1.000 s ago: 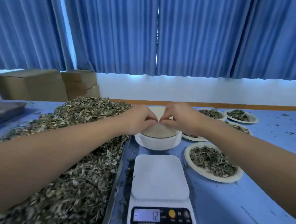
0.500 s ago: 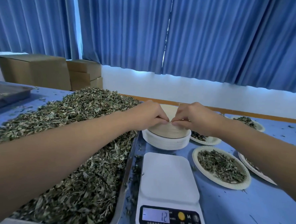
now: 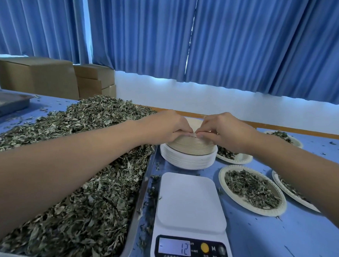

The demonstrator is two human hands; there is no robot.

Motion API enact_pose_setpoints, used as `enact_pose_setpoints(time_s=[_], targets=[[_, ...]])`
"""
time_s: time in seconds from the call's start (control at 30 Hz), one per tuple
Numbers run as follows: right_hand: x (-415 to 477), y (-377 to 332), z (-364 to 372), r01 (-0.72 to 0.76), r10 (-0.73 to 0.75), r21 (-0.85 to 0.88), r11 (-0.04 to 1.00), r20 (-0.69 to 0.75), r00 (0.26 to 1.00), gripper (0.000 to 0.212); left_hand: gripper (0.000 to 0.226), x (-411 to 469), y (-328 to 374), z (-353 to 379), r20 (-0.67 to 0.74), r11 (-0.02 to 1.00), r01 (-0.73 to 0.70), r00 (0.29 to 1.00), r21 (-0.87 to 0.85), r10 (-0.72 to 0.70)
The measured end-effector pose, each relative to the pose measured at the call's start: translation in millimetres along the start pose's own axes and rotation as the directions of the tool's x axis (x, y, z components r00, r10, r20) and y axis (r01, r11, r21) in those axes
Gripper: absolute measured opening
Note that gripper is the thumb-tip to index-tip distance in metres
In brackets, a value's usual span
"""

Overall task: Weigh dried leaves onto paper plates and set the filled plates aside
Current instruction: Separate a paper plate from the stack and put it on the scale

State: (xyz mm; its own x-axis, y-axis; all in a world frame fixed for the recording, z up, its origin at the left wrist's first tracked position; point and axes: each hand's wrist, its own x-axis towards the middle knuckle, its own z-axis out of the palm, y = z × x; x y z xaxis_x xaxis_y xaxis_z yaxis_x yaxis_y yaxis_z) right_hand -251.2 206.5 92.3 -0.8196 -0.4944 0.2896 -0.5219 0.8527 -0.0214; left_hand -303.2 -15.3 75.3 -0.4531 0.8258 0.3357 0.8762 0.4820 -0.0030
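Head view: my left hand [image 3: 170, 126] and right hand [image 3: 225, 130] meet over the stack of paper plates [image 3: 189, 156]. The stack stands on the blue worktop [image 3: 276, 239] just behind the scale [image 3: 191, 204]. The tray of dried leaves [image 3: 86, 173] is beside it on my left, and filled plates [image 3: 222, 178] lie to my right.

Each grip is narrowed to a fingertip pinch on the near rim of the topmost plate [image 3: 193, 123], with the two pinches almost touching. The plates nest tightly, so I judge two could lift together. I should work the edge apart and free a single plate, then lay it flat on the bare scale.

The display reads 12 with a dash to its left, and one button is marked M. The small Chinese print beneath is too fine to read.
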Motion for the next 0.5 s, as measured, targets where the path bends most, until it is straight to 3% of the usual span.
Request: enact_pose_setpoints(time_s=[0.1, 0.23, 0.5], targets=[[-1, -2, -3, -0.015, 0.017, 0.018, 1.0, -0.064, 0.998, 0.036, 0.028, -1, -1, -2, -0.092, 0.999, -0.039, 0.995, 0.016, 0.04], [-3, -3, -6, 0.007, -0.01, -0.046, 0.999, -0.075, 0.997, 0.026, 0.027, 2, -2, -8, -0.177, 0.997, 0.056, 0.983, 0.048, -0.047], [-7, -12, 2, 0.069, -0.077, -0.153, 0.986, -0.048, 0.996, 0.03, 0.025, -3, 2, -9, -0.029, 0.999, 0.037, 0.999, 0.009, -0.037]])
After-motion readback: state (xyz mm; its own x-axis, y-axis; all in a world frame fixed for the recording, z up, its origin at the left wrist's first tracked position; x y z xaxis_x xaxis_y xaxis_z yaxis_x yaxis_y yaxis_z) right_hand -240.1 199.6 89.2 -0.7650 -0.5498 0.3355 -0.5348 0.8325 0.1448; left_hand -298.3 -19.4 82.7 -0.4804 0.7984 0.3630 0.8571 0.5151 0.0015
